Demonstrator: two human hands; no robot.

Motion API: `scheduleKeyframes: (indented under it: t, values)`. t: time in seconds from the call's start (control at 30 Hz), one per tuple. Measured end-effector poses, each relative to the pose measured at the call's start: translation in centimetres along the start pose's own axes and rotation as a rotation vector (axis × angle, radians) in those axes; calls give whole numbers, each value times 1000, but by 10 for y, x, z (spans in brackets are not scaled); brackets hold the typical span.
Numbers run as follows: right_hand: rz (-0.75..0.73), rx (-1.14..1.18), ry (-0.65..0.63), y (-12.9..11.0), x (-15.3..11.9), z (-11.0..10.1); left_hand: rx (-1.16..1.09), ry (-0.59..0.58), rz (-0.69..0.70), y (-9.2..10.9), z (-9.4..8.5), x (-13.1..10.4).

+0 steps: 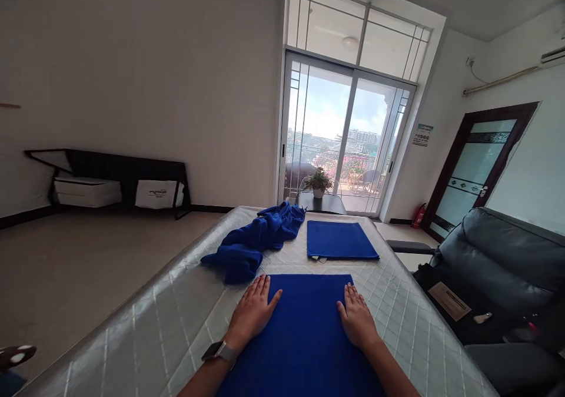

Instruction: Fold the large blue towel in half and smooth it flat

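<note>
Clock positions are being read from the wearer, with 12 o'clock running straight ahead.

A flat, rectangular, royal-blue fabric cloth (304,332) is lying directly in front of the wearer at 12 o'clock, its near end running out of view. It is resting on a broad table with a silver, quilted-pattern cover (154,332).

The left hand (253,310) is lying open, palm down, at the cloth's far corner towards 11 o'clock, thumb spreading inward. A watch with a dark face and a grey band (218,351) is encircling that wrist. The right hand (356,318) is also lying open and palm down, touching the opposite edge near the far corner towards 1 o'clock. Neither hand is gripping the fabric.

Beyond, towards 11 o'clock, a crumpled heap of blue fabric (260,238) is sitting just beside the cloth's far corner. Towards 1 o'clock, a neatly folded blue fabric rectangle (342,241) is lying apart from the cloth, pale tags showing at its near edge.

A black, padded armchair (498,255) is standing at 2 o'clock, and a green plant in a white pot (318,182) is standing beyond the table at 12.
</note>
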State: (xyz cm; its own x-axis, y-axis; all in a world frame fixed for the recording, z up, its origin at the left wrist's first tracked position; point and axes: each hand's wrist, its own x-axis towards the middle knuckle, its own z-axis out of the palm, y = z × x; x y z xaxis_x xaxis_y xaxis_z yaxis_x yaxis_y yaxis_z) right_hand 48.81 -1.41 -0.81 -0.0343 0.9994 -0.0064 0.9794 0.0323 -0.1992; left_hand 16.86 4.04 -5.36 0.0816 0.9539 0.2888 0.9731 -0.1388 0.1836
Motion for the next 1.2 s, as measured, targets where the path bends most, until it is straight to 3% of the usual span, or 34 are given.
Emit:
scheduleKeyframes:
  t: [0.2,0.33,0.43,0.53,0.67,0.73,0.8,0.87,0.97,1.2]
  values:
    - [-10,37,6,1,-1,-3,94,93,-21,6,-7,-4]
    - [-6,83,9,2,-3,-3,153,211,95,25,-20,-9]
    - [-4,114,9,3,-4,-4,118,116,172,58,-24,-14]
    - [-4,111,5,3,-4,-4,43,-11,277,107,-21,-18]
    - [-25,72,-1,6,-2,-2,-44,-65,386,171,-11,-19]
    - [-39,55,-1,7,-1,0,-79,-102,396,189,-6,-18]
    - [-46,51,2,8,-1,1,-96,-141,381,196,-1,-17]
    - [-46,56,4,8,-1,1,-94,-161,356,190,1,-17]
    - [-25,64,4,7,-1,-1,-74,-172,300,165,-1,-20]
    - [-11,93,-6,4,-1,-4,-11,-186,128,57,-16,-37]
